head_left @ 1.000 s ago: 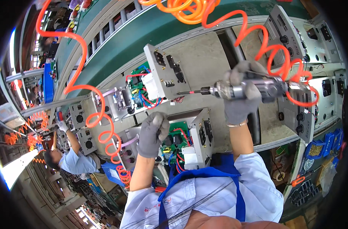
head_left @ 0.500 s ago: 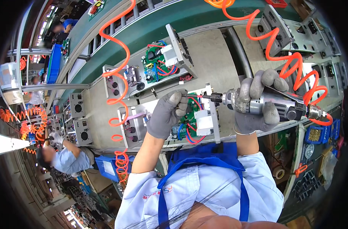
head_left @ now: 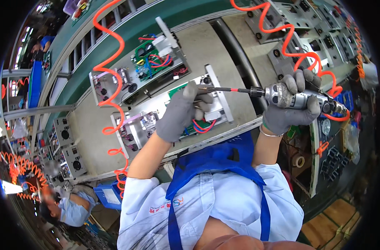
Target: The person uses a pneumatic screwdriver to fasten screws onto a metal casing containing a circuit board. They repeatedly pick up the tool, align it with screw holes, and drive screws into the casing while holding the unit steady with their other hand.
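Observation:
My right hand, in a grey glove, is wrapped round a silver air screwdriver held nearly level. Its long dark bit, with a red band, points left. The gloved thumb and fingers of my left hand pinch at the tip of the bit; whether a screw is in there is too small to tell. Below the hands lies an open metal chassis with a green circuit board and red and blue wires, partly hidden by my left hand. Beyond it sits a similar chassis with its green board showing.
An orange coiled air hose runs to the screwdriver; another hose hangs at the left. A roller crosses the bench. More grey chassis stand far right. A co-worker is at the lower left.
The screwdriver and my right hand have moved right and slightly down in the picture, with more of the bit showing. The whole view has shifted and turned; the benchtop chassis appear further left.

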### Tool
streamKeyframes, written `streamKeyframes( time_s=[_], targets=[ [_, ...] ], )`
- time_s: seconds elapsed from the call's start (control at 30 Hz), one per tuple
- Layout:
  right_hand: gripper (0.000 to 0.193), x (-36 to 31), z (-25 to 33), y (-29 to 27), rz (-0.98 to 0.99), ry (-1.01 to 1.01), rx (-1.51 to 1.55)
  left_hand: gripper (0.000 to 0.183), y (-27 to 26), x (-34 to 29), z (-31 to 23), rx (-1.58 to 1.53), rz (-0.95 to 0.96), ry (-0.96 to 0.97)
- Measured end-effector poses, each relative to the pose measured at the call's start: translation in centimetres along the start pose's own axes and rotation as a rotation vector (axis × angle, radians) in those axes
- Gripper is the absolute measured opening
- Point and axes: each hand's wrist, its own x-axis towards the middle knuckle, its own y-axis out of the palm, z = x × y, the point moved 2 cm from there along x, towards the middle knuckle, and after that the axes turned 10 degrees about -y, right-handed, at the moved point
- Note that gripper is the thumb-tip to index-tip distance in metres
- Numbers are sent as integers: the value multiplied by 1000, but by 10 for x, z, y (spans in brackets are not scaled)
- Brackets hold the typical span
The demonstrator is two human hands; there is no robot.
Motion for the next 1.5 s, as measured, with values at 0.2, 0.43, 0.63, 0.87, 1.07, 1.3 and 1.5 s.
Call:
streamKeyframes(
  time_s=[0.2,0.43,0.63,0.87,1.07,1.3,1.5],
  targets=[
    [45,7,35,-69,-139,-23,-100,97,15,-5,-9,1142,-246,81],
    [40,-18,17,-151,-425,143,-94,111,65,14,-17,1578,-342,-306],
    [40,-34,-3,-177,-506,271,-96,93,62,20,2,1571,-475,-243],
    [40,-36,-9,-188,-503,289,-65,87,61,14,21,1392,-537,-127],
    [40,-43,-17,-184,-596,332,-86,88,63,12,25,1395,-567,-49],
    [38,-46,-29,-194,-580,399,-62,88,57,10,30,1389,-594,89],
    [35,-43,-37,-188,-622,403,-167,91,51,8,33,1391,-565,70]
  ],
)
